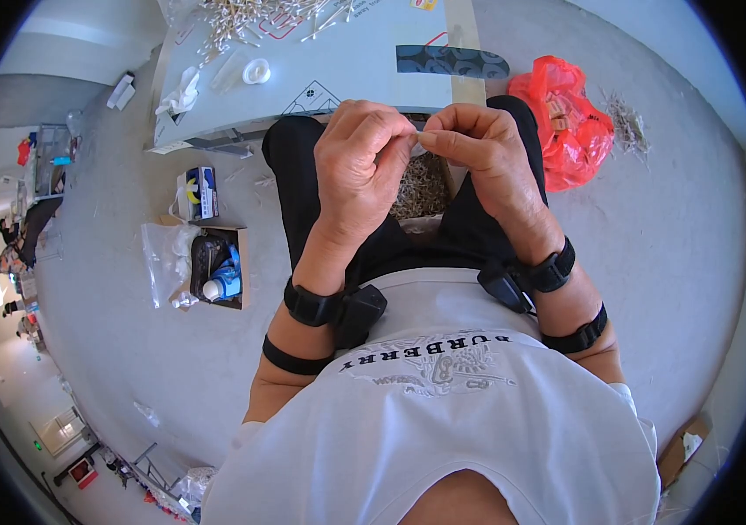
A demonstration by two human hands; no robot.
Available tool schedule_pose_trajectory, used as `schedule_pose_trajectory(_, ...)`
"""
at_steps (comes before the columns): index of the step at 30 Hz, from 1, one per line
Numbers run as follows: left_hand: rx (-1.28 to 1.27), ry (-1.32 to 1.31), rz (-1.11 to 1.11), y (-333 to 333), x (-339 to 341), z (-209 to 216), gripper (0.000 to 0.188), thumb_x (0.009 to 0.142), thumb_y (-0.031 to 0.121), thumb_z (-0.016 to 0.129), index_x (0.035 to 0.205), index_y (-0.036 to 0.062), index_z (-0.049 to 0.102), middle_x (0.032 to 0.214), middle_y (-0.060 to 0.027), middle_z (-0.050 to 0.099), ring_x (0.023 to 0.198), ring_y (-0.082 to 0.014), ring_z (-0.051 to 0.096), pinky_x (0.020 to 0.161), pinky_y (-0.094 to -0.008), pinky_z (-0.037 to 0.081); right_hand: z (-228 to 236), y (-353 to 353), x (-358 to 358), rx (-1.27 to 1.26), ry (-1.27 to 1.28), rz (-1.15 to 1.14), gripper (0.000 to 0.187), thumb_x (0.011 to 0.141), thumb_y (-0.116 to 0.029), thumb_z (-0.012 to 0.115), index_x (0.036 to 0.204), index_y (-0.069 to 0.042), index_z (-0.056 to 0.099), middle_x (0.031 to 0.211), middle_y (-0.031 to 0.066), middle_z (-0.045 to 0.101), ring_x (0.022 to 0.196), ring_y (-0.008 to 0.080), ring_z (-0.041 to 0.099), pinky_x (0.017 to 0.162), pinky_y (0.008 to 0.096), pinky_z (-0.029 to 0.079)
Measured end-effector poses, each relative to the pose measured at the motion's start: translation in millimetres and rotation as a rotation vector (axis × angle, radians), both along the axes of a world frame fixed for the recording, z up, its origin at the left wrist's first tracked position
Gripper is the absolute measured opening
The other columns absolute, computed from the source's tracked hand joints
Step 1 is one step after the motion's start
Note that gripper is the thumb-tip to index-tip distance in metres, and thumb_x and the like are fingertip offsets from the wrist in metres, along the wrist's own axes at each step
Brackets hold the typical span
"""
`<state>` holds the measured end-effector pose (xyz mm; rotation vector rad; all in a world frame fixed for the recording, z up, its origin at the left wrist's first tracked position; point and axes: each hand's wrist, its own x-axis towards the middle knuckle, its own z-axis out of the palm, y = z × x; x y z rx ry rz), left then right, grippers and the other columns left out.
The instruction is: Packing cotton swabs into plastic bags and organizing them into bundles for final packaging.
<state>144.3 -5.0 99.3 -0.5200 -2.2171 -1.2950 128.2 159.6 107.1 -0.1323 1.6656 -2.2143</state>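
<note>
My left hand and my right hand meet above my lap, thumbs and forefingers pinched with the tips nearly touching. A tiny pale thing seems to be between them, too small to name. Below, between my knees, an open box holds a heap of small brownish bits; my hands hide part of it. Beyond my hands stands a pale blue-grey table. On its far side lies a pile of thin sticks with white ends, like cotton swabs.
The table also bears a small white round tub, crumpled tissue and a dark patterned strip. A red plastic bag sits on the floor at right, beside a heap of thin sticks. At left is a cardboard box with a blue bottle.
</note>
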Motion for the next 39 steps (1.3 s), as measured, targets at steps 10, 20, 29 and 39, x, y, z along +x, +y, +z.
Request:
schedule_pose_trajectory(10,-0.058,0.02,-0.017,2,1,5,0.02,0.066,-0.011,0.068,0.078,0.0022,0.058,0.074,-0.0057,0.058,0.068,-0.0193,0.055,0.059,-0.0283,0.044,-9,-1,-3,-0.012,0.17,-0.012,0.009,0.077,-0.006,0.067,0.077,0.001,0.061,0.072,-0.0016,0.059,0.067,0.0038,0.051,0.057,0.021,0.042)
schedule_pose_trajectory(20,0.2,-0.439,-0.088,2,8,9,0.009,0.075,-0.003,0.068,0.078,-0.0006,0.06,0.072,-0.0005,0.061,0.066,-0.0054,0.052,0.062,-0.0202,0.043,-1,0,2,0.469,0.657,-0.105,0.011,0.077,-0.006,0.066,0.076,-0.001,0.056,0.073,0.0043,0.055,0.063,0.0134,0.054,0.056,0.0263,0.044)
schedule_pose_trajectory(29,0.192,-0.415,-0.085,-1,6,5,0.011,0.074,-0.004,0.07,0.078,-0.0007,0.061,0.074,-0.0014,0.062,0.067,-0.0056,0.054,0.063,-0.02,0.045,-9,2,-3,0.044,0.162,0.071,0.011,0.079,-0.006,0.068,0.086,0.002,0.066,0.075,-0.0004,0.061,0.069,0.0058,0.053,0.062,0.02,0.043)
schedule_pose_trajectory(39,0.157,-0.376,-0.057,1,6,6,0.012,0.074,-0.002,0.071,0.078,-0.0009,0.06,0.075,-0.0013,0.063,0.068,-0.0059,0.054,0.065,-0.0204,0.046,-5,5,-9,0.0,0.06,0.127,0.012,0.077,-0.007,0.069,0.084,0.002,0.065,0.075,-0.0002,0.061,0.069,0.0057,0.053,0.063,0.0203,0.042)
